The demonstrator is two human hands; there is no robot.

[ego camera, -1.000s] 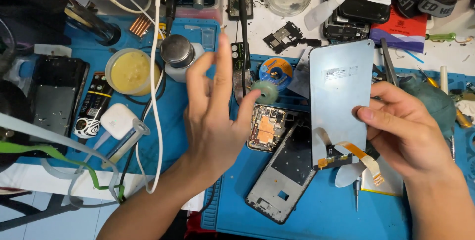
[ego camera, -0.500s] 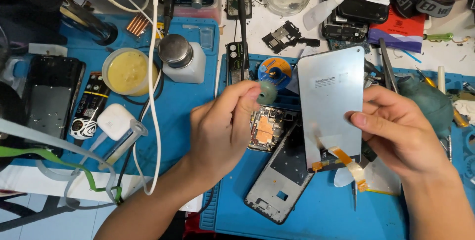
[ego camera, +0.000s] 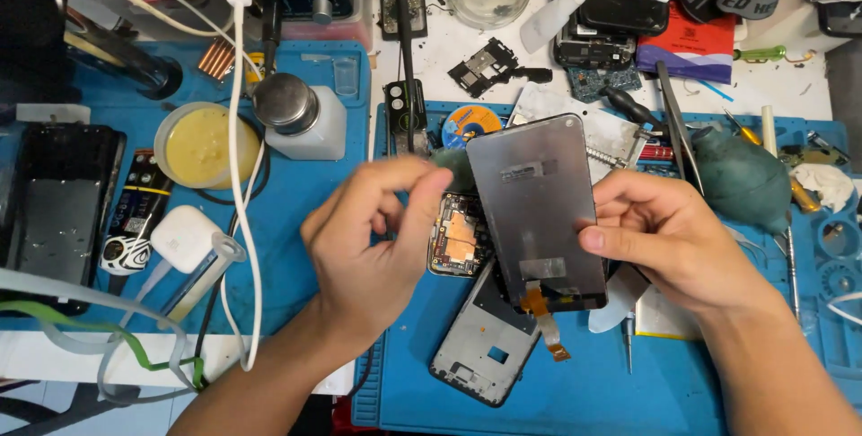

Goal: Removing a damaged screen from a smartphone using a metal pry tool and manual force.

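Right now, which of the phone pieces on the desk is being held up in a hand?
The grey screen panel with the orange ribbon cable, gripped by the right hand. The phone frame and the circuit board lie on the blue mat.

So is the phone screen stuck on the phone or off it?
Off. The right hand holds the screen panel lifted and tilted above the phone frame, its orange ribbon cable dangling free.

Blue mat on white workbench
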